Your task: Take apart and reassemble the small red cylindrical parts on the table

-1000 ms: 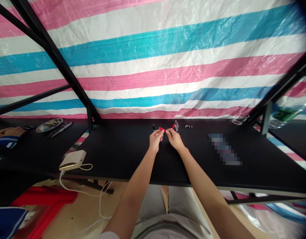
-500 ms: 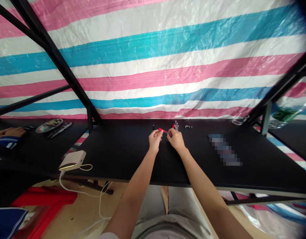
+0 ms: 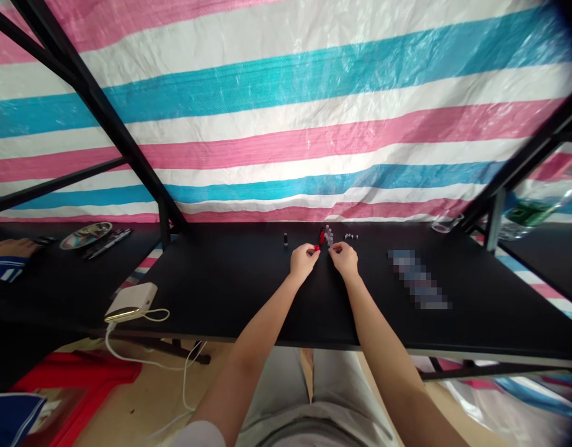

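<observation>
My left hand [image 3: 303,262] pinches a small red piece [image 3: 316,248], possibly a pen cap, just above the black table. Beyond it lie other red pieces [image 3: 322,236] with dark ends. My right hand [image 3: 345,258] has its thumb and fingers closed at the near end of a group of clear tube-like pieces [image 3: 329,234], on one of those tubes as far as I can see. A short black piece [image 3: 286,239] stands or lies left of the hands. Several tiny shiny parts [image 3: 352,236] lie in a row to the right.
A pixelated flat object [image 3: 419,279] lies right on the table [image 3: 230,292]. A clear cup [image 3: 446,221] is at the back right. A white power bank [image 3: 131,302] with cable is front left. Another person's hand [image 3: 18,248], a plate [image 3: 85,236] and pens [image 3: 110,243] are farther left.
The red piece and clear tube, joined between both hands before, are now apart. My left hand moved right with the red piece; my right hand shifted right, beside the clear tubes.
</observation>
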The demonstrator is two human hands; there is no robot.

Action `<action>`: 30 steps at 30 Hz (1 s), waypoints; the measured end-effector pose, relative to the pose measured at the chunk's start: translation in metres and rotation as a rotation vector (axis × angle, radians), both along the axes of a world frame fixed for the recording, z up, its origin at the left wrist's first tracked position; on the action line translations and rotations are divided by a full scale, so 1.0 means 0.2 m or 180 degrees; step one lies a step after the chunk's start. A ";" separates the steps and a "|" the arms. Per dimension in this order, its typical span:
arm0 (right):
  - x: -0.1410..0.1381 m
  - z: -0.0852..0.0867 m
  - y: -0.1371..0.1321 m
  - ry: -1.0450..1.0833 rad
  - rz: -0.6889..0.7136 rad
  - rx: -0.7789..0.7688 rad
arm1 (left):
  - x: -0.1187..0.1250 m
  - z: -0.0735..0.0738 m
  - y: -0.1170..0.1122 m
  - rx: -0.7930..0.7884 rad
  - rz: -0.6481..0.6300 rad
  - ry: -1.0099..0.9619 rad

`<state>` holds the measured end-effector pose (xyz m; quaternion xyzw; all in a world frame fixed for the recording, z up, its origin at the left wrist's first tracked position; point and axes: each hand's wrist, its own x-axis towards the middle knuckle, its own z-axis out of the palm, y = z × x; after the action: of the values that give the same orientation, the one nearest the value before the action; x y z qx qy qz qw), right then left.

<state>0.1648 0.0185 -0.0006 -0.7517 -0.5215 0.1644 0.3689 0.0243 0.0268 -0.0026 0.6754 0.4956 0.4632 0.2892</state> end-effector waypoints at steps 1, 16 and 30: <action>0.00 0.00 0.00 -0.0025 -0.0035 -0.0036 | 0.01 0.00 0.02 0.0024 -0.0006 0.0112; -0.01 -0.04 0.06 -0.0285 -0.0130 0.0023 | 0.12 -0.01 0.15 -0.0048 0.0367 0.0938; -0.01 -0.03 0.06 -0.0267 -0.0151 -0.0129 | -0.02 0.00 0.04 -0.0163 0.0362 0.0464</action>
<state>0.1625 0.0310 -0.0069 -0.7773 -0.5151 0.1345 0.3352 0.0208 0.0339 -0.0021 0.6705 0.5646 0.4157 0.2428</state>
